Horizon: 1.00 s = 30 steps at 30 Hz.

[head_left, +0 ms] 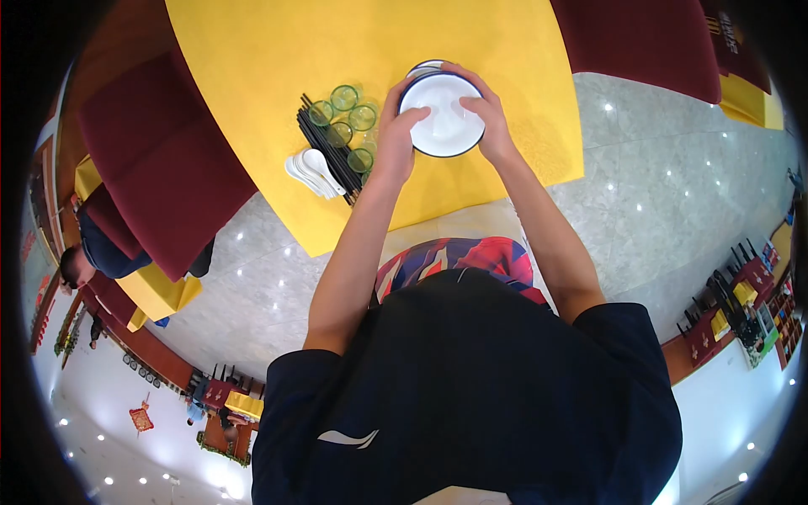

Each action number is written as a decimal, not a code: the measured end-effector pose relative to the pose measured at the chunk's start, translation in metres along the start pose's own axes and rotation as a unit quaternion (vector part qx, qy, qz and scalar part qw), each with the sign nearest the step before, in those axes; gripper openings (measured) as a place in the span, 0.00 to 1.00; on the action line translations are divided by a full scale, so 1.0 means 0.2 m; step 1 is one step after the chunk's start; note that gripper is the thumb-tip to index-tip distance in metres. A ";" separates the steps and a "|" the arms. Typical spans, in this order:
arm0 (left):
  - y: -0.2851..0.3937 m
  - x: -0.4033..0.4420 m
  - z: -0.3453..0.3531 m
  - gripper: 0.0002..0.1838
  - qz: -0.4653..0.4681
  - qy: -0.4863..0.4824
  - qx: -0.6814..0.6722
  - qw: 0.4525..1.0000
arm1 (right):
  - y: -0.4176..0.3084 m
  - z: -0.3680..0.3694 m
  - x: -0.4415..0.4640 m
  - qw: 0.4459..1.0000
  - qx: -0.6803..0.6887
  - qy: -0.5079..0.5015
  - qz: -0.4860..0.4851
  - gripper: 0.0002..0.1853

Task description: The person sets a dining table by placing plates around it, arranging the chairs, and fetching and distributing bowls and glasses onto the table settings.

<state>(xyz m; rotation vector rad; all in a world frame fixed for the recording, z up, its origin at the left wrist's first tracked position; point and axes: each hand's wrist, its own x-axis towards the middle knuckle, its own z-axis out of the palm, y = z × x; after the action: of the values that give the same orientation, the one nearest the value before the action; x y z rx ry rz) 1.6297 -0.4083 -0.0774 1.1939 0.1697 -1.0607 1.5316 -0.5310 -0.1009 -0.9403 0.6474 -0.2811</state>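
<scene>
Both your hands hold one dish at the near part of the yellow table: left hand and right hand grip opposite sides, thumbs inside; whether it rests on the cloth, I can't tell. Another dish shows just past it. As far as shows, the spoons, chopsticks and glasses already lie grouped, while the held dish appears unreleased; what else is left doesn't show. Mind the glasses, near your left forearm. Maroon cloths flank the table, and a person is off left
</scene>
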 end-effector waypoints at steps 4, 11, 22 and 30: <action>-0.06 0.00 0.00 0.31 -0.017 0.004 -0.030 0.999 | 0.03 -0.05 0.00 0.999 -0.030 -0.002 -0.016 0.29; -0.16 0.08 -0.07 0.33 -0.010 -0.015 -0.023 1.000 | 0.06 -0.11 0.02 0.995 -0.096 -0.023 -0.033 0.28; -0.09 0.10 -0.11 0.32 -0.052 -0.083 -0.067 0.993 | 0.02 -0.06 0.04 0.993 -0.119 0.008 0.003 0.33; -0.17 0.05 -0.24 0.32 -0.079 -0.135 -0.162 0.974 | 0.23 -0.19 0.15 0.973 -0.196 0.087 0.085 0.32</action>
<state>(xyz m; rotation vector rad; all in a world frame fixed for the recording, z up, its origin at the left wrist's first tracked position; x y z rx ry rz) 1.6297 -0.3738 -0.1256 0.7445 0.2185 -1.2686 1.5292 -0.5446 -0.1673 -1.2382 0.9613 -0.0825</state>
